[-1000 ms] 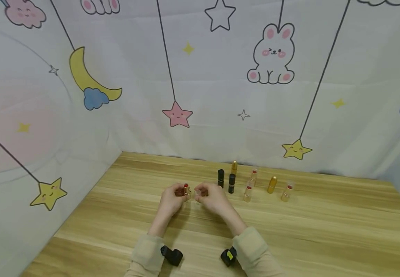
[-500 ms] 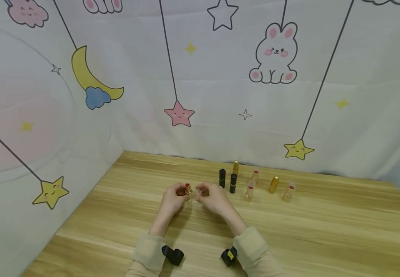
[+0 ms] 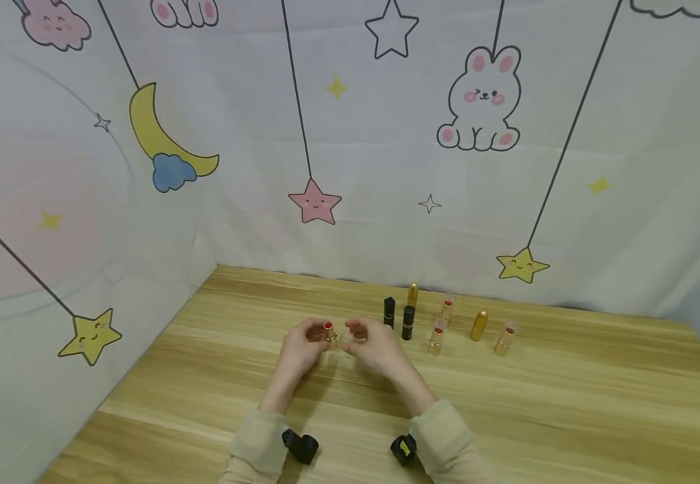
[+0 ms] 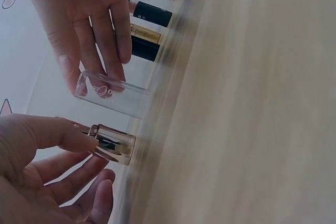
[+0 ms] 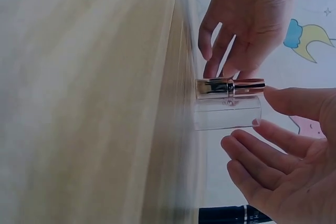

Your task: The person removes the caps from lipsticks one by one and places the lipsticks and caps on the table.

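My left hand (image 3: 303, 346) pinches a gold lipstick (image 4: 113, 144) between thumb and fingers. Its red tip (image 3: 328, 326) is uncovered, and its base stands upright on the table. Just right of it, a clear lipstick cap (image 4: 115, 95) stands upright on the tabletop, apart from the lipstick in the left wrist view. My right hand (image 3: 374, 346) pinches the cap near its top, with thumb and index finger at that end in the right wrist view. The other fingers of the right hand (image 5: 283, 156) spread loosely beside the cap.
Right of my hands stand two black lipstick tubes (image 3: 408, 324), two gold bullet-shaped tubes (image 3: 479, 327) and several gold lipsticks with clear caps (image 3: 436, 338). A patterned cloth (image 3: 374, 148) hangs behind the wooden table (image 3: 537, 410) and along its left side.
The head view has shifted slightly. Both hands keep their holds on the lipstick and the cap, and the other lipsticks stay where they were.
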Demonstrator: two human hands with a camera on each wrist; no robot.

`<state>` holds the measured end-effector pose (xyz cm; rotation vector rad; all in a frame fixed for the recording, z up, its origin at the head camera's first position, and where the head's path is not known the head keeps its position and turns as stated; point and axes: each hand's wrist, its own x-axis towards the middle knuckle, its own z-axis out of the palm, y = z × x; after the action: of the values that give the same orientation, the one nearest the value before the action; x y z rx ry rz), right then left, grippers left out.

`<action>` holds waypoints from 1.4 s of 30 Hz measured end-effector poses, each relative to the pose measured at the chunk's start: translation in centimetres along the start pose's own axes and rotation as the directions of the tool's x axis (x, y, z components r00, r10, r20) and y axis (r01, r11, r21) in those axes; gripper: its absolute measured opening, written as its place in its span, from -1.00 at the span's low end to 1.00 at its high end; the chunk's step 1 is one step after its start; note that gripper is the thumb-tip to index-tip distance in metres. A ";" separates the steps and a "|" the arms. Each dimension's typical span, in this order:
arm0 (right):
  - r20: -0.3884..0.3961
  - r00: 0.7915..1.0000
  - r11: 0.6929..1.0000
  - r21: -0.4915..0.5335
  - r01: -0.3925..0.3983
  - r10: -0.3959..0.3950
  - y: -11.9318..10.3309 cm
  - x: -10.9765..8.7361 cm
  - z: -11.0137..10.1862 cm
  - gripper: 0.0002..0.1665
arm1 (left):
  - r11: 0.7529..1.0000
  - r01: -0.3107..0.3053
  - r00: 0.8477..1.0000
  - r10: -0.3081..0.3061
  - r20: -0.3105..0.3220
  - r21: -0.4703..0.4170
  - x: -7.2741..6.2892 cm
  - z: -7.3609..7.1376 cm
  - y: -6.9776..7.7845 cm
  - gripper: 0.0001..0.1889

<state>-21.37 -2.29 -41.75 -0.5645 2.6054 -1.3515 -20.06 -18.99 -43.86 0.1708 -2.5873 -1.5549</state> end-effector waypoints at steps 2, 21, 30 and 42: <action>-0.004 1.000 1.000 0.001 0.003 -0.003 -0.1 -0.1 -0.1 -0.50 | 1.000 -0.002 1.000 0.002 -0.005 -0.014 -0.1 -0.2 0.2 -0.62; -0.114 0.993 0.999 -0.015 0.036 -0.037 -2.8 -1.8 -2.0 -0.50 | 0.998 -0.027 1.000 0.026 -0.005 -0.052 -0.7 -1.8 3.1 -0.56; -0.168 0.983 0.997 -0.008 0.076 -0.076 -3.3 -2.6 -2.9 -0.52 | 0.995 -0.079 0.997 0.078 -0.013 -0.057 -1.0 -1.9 4.0 -0.57; -0.270 0.951 0.988 -0.014 0.155 -0.153 -3.8 -3.9 -4.6 -0.53 | 0.988 -0.145 0.989 0.145 -0.010 -0.054 -1.5 -1.6 4.9 -0.52</action>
<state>-18.18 0.69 -36.14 -0.6348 2.8190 -1.5883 -18.48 -17.83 -38.86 -0.0171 -2.4871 -1.5683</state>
